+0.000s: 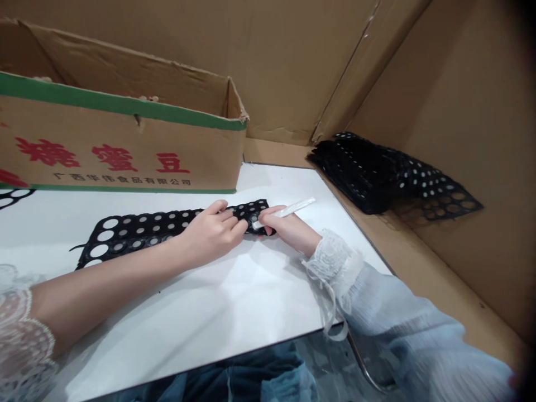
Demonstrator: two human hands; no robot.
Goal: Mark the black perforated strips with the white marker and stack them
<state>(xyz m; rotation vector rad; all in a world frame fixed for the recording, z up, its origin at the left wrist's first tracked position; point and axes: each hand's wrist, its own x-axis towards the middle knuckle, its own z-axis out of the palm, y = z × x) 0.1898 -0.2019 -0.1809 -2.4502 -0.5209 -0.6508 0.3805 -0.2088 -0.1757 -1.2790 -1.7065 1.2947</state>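
Observation:
On the white table lies a black strip [144, 226] with rows of round holes, larger ones at its left end. My left hand [213, 229] rests over the strip toward its right part, fingers curled and pressed against it; whether they pinch its edge is hidden. At the strip's right end, my right hand [285, 226] grips a slim whitish pen-like tool [297, 207]. The tool is tilted, its lower tip touching or just above the strip by the holes. Its exact kind does not show.
A cardboard box [138, 148] with a green band and red characters stands at the back left. Several black perforated sheets [368, 173] are piled beyond the table's right edge. Cardboard walls [272, 61] enclose the back and right. Part of another black piece [17, 195] shows far left.

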